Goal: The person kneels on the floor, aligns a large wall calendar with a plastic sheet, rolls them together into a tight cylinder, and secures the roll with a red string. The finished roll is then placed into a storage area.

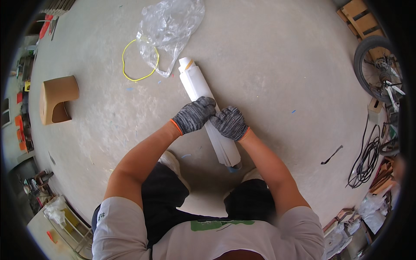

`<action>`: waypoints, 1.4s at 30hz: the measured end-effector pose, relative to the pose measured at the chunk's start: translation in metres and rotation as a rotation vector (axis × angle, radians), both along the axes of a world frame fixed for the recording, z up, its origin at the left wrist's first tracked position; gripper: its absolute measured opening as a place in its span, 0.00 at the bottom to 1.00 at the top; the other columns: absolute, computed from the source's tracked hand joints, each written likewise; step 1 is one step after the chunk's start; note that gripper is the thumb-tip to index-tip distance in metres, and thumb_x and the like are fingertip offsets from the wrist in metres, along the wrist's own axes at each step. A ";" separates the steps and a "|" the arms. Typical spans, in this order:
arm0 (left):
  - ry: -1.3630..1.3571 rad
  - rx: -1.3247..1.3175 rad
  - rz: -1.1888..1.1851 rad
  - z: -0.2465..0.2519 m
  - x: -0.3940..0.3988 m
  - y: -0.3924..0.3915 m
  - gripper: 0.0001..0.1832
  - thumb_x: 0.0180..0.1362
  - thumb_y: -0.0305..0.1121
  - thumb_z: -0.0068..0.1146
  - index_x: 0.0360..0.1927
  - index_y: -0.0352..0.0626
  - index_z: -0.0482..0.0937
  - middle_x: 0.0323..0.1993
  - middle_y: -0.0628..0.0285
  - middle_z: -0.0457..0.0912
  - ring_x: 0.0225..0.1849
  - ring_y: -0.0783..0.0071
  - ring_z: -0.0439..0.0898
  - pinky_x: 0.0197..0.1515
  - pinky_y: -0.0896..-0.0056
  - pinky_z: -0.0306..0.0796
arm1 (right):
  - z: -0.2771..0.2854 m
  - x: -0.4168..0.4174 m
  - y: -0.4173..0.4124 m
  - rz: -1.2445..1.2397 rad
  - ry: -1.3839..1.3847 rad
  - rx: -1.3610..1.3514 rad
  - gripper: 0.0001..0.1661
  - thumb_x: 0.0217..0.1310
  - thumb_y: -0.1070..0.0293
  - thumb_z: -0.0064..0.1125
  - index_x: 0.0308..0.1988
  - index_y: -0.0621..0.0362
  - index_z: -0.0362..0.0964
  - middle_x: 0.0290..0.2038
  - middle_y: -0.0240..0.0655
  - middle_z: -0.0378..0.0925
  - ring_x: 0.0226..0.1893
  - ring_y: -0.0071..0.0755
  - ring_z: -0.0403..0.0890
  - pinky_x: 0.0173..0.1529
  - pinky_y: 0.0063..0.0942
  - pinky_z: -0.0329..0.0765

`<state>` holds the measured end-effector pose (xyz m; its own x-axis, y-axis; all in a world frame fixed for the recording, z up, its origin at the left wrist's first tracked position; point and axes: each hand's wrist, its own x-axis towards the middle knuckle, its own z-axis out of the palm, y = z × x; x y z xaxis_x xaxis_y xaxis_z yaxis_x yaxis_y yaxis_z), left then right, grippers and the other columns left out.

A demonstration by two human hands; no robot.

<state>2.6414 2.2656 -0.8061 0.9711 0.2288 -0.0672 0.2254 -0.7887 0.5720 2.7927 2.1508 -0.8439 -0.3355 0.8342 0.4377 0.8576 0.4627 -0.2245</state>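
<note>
A long roll of white sheet material (199,81) lies slantwise in front of me, with a tan band round its far end and something blue showing at its near end. My left hand (196,114), in a grey knitted glove with an orange cuff, is closed over the middle of the roll. Touching it or nearly so, my right hand (230,123) in a matching glove has its fingers curled on the roll's right side. Beyond the roll are a crumpled clear plastic bag (170,26) and a loop of yellow cord (123,66) partly under or against the bag.
On the concrete floor at the left stands a brown stool (60,86). A bicycle wheel (359,74), a wooden pallet (357,19) and coiled black cable (365,165) are at the right. A black strip (332,155) lies nearer. Plastic-wrapped items (338,240) sit lower right.
</note>
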 end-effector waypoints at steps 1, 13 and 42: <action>0.049 0.052 0.003 0.004 0.001 -0.002 0.12 0.45 0.24 0.51 0.36 0.41 0.76 0.45 0.56 0.72 0.48 0.61 0.71 0.47 0.65 0.70 | 0.001 0.000 0.000 -0.003 0.013 0.004 0.08 0.48 0.64 0.47 0.29 0.48 0.72 0.25 0.28 0.71 0.25 0.29 0.73 0.37 0.34 0.68; 0.495 0.048 -0.265 0.045 0.023 0.014 0.08 0.46 0.30 0.47 0.25 0.39 0.77 0.33 0.54 0.74 0.36 0.57 0.75 0.41 0.63 0.72 | -0.005 -0.011 -0.008 -0.109 0.081 -0.064 0.06 0.48 0.64 0.49 0.29 0.48 0.72 0.24 0.30 0.71 0.25 0.32 0.74 0.37 0.35 0.68; 0.363 -0.533 -0.047 0.018 -0.020 0.014 0.14 0.52 0.37 0.51 0.36 0.36 0.76 0.34 0.51 0.77 0.39 0.55 0.74 0.45 0.62 0.68 | 0.004 -0.010 -0.007 -0.114 0.029 -0.102 0.06 0.52 0.62 0.47 0.29 0.49 0.70 0.24 0.29 0.69 0.29 0.30 0.73 0.39 0.32 0.67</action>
